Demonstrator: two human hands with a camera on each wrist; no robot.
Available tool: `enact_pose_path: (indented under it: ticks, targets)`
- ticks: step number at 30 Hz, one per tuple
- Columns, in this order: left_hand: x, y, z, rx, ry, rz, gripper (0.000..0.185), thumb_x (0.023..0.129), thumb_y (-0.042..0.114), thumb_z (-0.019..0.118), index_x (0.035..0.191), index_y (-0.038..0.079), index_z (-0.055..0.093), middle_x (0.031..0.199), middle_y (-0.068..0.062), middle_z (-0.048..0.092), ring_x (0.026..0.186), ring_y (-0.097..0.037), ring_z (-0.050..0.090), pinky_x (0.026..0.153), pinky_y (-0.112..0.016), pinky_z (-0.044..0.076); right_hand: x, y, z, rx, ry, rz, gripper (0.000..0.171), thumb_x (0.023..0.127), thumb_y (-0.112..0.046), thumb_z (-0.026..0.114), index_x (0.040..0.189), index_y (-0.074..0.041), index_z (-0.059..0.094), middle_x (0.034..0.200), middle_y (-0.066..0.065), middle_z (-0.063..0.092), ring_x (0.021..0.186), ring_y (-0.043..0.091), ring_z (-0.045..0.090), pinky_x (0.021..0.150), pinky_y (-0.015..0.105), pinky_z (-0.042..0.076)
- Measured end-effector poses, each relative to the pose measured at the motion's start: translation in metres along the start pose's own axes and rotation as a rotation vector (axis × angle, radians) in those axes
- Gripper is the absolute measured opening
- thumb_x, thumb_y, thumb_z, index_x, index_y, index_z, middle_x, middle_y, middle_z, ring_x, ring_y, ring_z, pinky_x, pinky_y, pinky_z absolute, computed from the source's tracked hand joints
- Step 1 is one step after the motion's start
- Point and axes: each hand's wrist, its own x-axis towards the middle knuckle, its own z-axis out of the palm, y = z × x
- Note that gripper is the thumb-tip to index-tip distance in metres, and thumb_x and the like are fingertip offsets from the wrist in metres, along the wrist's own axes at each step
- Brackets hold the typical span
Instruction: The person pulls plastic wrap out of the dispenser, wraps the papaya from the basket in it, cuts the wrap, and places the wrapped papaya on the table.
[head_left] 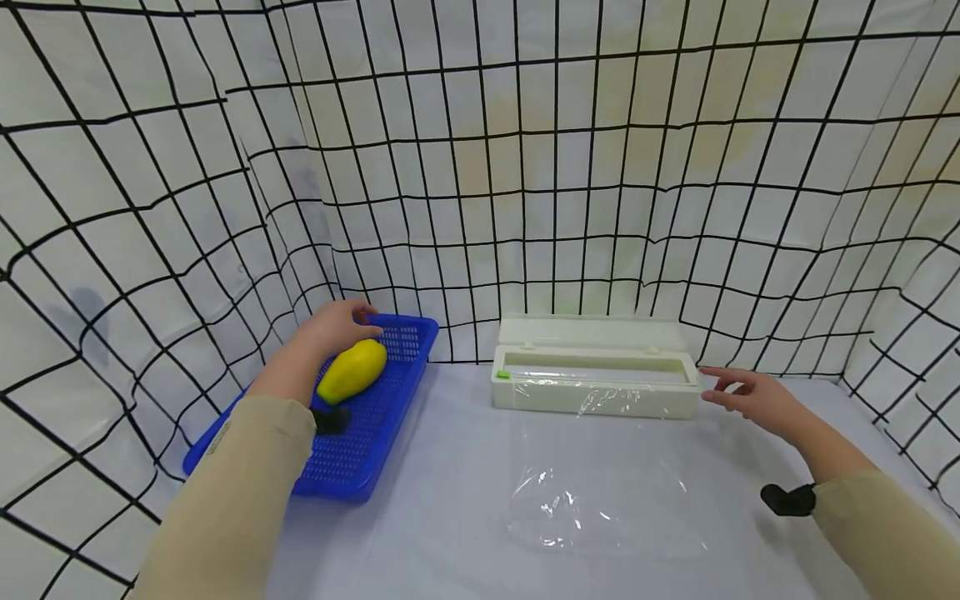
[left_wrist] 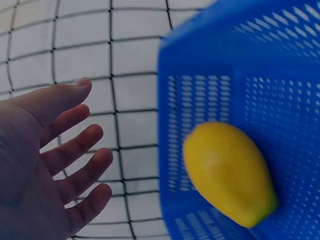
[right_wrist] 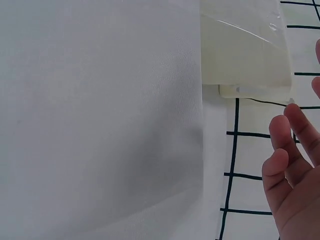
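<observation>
A yellow papaya-shaped fruit (head_left: 352, 372) with a greenish tip (left_wrist: 266, 212) lies in the blue perforated basket (head_left: 405, 408) on the left. My left hand (head_left: 335, 327) hovers by the basket's far left side, close to the fruit; the left wrist view shows its fingers loosely spread with nothing held. Further right stands a cream cling film dispenser (head_left: 600, 398), lid raised at the back. Clear cling film (head_left: 562, 508) runs from it over its front onto the table. Beside the dispenser's right end is my right hand (head_left: 750, 400), fingers extended and holding nothing, fingertips right near the corner.
A white cloth with a black grid (head_left: 592, 150) walls the back and both sides. A small green slider (head_left: 503, 374) sits at the dispenser's left end. The white table surface (head_left: 442, 533) stretches between the basket and the film.
</observation>
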Motion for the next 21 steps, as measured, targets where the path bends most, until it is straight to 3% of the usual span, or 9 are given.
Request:
enact_pose_path:
  ticks: [5, 13, 21]
  targets:
    - [0.014, -0.026, 0.01, 0.0, -0.062, -0.076, 0.055, 0.1, 0.029, 0.059, 0.143, -0.002, 0.045, 0.138, -0.029, 0.048, 0.124, -0.046, 0.047, 0.105, -0.061, 0.037, 0.012, 0.003, 0.003, 0.046, -0.022, 0.029, 0.068, 0.094, -0.05, 0.064, 0.147, -0.011, 0.048, 0.126, 0.017, 0.055, 0.096, 0.025, 0.058, 0.072, 0.033, 0.049]
    - [0.034, -0.062, 0.03, 0.02, -0.108, -0.168, 0.062, 0.097, 0.03, 0.062, 0.145, -0.004, 0.041, 0.147, -0.032, 0.037, 0.132, -0.051, 0.038, 0.109, -0.063, 0.029, 0.018, 0.009, 0.01, 0.088, -0.04, 0.069, 0.068, 0.094, -0.051, 0.063, 0.148, -0.011, 0.047, 0.13, 0.02, 0.051, 0.095, 0.025, 0.057, 0.072, 0.033, 0.049]
    - [0.041, -0.074, 0.043, -0.04, -0.202, -0.274, 0.073, 0.095, 0.031, 0.066, 0.152, 0.002, 0.031, 0.154, -0.034, 0.021, 0.137, -0.056, 0.024, 0.109, -0.069, 0.02, 0.021, 0.009, 0.012, 0.091, -0.024, 0.065, 0.069, 0.093, -0.05, 0.064, 0.148, -0.011, 0.048, 0.128, 0.02, 0.054, 0.091, 0.024, 0.057, 0.069, 0.033, 0.05]
